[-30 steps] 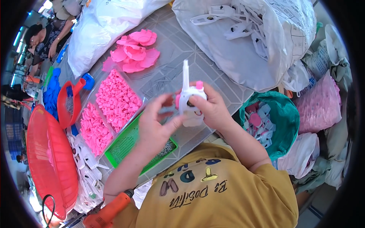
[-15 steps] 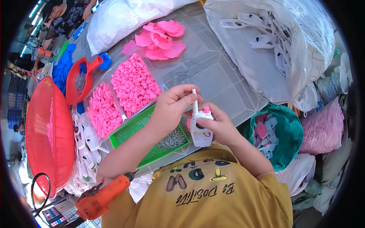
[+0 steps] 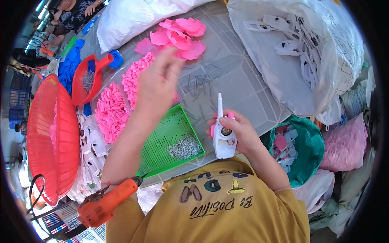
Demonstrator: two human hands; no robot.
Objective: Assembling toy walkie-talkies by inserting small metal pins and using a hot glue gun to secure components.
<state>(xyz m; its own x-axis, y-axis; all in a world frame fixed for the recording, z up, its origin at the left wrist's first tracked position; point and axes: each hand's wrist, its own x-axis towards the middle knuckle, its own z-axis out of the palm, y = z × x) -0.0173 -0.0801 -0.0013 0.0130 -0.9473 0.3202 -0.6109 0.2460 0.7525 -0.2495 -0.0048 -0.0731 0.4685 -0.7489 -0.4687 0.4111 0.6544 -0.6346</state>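
Observation:
My right hand (image 3: 244, 130) is closed around a white plastic toy walkie-talkie shell (image 3: 224, 148) with a tall antenna, a pink knob and a round dark part inside. The antenna points away from me. My left hand (image 3: 158, 83) hangs over the table, its fingers smeared by motion, so whether it holds anything cannot be told. Beneath and beyond it are a heap of small pink caps (image 3: 135, 75) and a pile of rounded pink plastic pieces (image 3: 182, 38). Left of my forearm lies a heap of pink strips (image 3: 111, 113).
A green perforated tray (image 3: 162, 131) holds small screws. Thin metal pins (image 3: 196, 87) lie scattered on the grey table. An orange electric screwdriver (image 3: 107, 202) hangs near my left elbow. Around are a red basket (image 3: 67, 141), a red scoop (image 3: 81, 97), a white sack (image 3: 259, 52) and a green bag (image 3: 310, 150).
My left hand has let go of the antenna and moved up and left, over the pink parts. My right hand still holds the shell, now slightly further right in view.

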